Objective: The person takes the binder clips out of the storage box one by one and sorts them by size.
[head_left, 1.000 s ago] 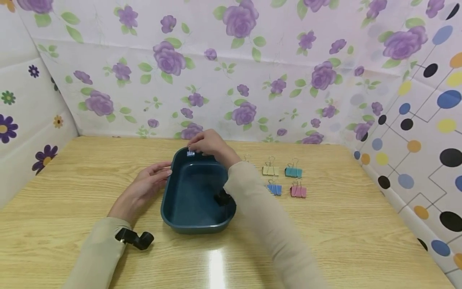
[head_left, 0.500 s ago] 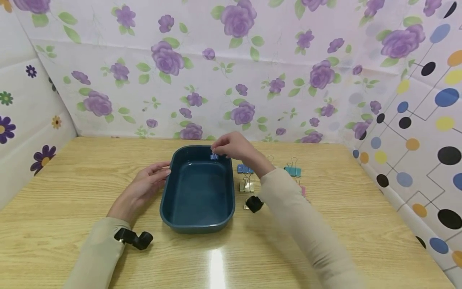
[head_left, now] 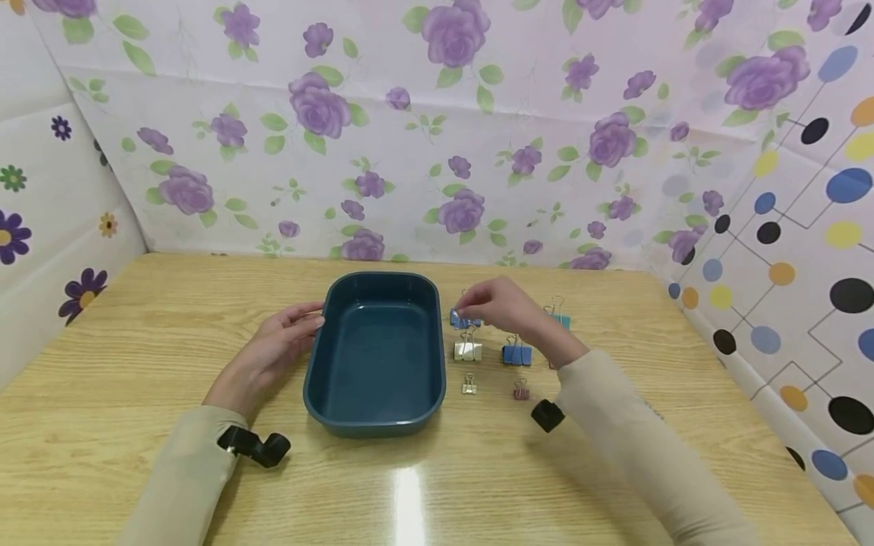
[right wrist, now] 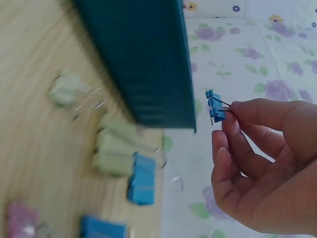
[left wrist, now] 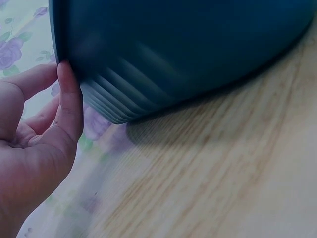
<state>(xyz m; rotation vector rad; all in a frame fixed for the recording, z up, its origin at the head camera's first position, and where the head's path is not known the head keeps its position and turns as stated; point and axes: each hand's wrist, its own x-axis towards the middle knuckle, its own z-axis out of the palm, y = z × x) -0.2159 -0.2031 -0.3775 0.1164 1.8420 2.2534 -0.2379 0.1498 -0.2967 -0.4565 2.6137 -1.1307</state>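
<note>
My left hand (head_left: 283, 341) rests its fingertips on the left side of a dark teal plastic bin (head_left: 374, 431). In the left wrist view, thumb and forefinger touch near the edge of the bin (left wrist: 173, 69). My right hand (head_left: 510, 309), out to the right of the bin, pinches a small blue binder clip (right wrist: 215, 106) by its wire handle between thumb and fingers. That clip is off the table, and in the head view it overlaps a larger blue binder clip (head_left: 471, 323) standing below the hand. The bin's visible floor is bare.
On the table (head_left: 614, 470) right of the bin stand a cream clip (head_left: 467, 351), a blue clip (head_left: 517, 355), a small cream clip (head_left: 469, 389), a small dark pink clip (head_left: 521, 393) and a teal clip (head_left: 562, 322). My right hand and forearm hide others. Patterned cloth (head_left: 437, 152) walls the back.
My right hand has moved right with the small blue binder clip, from above the bin's far left corner, across its far end, to over the clips. The left hand has stayed on the bin.
</note>
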